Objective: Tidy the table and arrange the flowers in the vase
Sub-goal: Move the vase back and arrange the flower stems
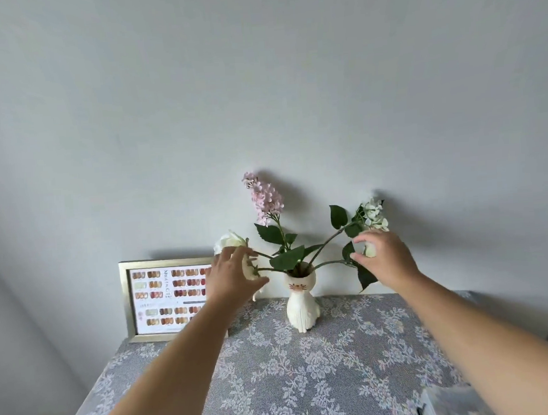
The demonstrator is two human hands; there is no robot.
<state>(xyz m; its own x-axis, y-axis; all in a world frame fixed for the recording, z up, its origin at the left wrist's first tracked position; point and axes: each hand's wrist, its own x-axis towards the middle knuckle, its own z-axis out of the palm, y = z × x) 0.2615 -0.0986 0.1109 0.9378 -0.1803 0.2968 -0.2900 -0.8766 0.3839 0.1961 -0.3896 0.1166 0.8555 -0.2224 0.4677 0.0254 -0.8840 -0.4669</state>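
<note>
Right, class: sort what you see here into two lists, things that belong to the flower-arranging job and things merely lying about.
Part of the job:
cat-shaped vase
pink flower spray
white rose
white blossom stem
left hand
right hand

Just lying about:
framed colour chart
lace tablecloth
pale object at the table's near right corner

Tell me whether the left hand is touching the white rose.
Touching. The head view shows the left hand with its fingers closed around the base of the white rose bloom.

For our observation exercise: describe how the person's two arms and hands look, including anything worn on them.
Both forearms are bare, with no sleeves in view. The left hand and right hand show no gloves, rings, watch or bracelets. Fingernails appear short and unpainted.
</note>
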